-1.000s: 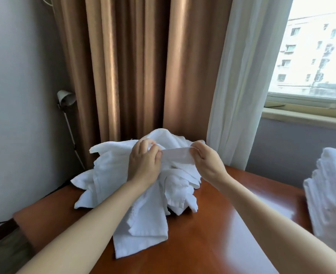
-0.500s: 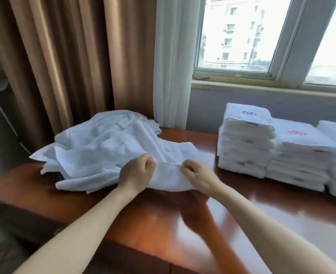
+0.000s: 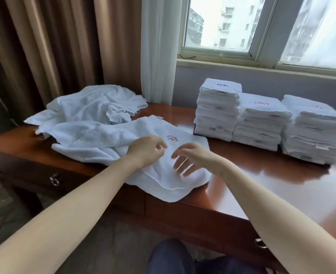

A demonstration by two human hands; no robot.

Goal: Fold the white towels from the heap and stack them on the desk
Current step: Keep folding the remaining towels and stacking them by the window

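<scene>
1. Lying spread at the centre of the frame, one white towel [image 3: 163, 180] covered the near part of the desk [image 3: 262, 184], and its lower corner hung over the front edge.
2. A small red embroidered mark [image 3: 172, 138] sat on that towel just above the hands; its characters were too small to read.
3. The left hand [image 3: 145, 150] hovered over the towel with its fingers loosely curled and the thumb near the forefinger; no cloth showed between them.
4. The right hand [image 3: 191, 157] was just beside it, palm down, with its fingers [image 3: 180, 164] spread apart and blurred; whether they touched the cloth could not be told.
5. The heap [image 3: 96, 107] of unfolded white towels lay in the left centre of the frame, at the far left end of the desk, and the spread towel overlapped its near side.
6. Three stacks of folded towels stood side by side at right centre: the left stack [image 3: 218, 109] bore a blue mark on top, the middle stack [image 3: 262, 123] a red one, and the right stack [image 3: 313, 133] a faint red one. None was legible.
7. Small tags showed along the folded edges, with no readable print.
8. Brown curtains [image 3: 54, 46] filled the upper left, a sheer white curtain [image 3: 159, 46] hung at top centre, and a window [image 3: 222, 26] took the upper right.
</scene>
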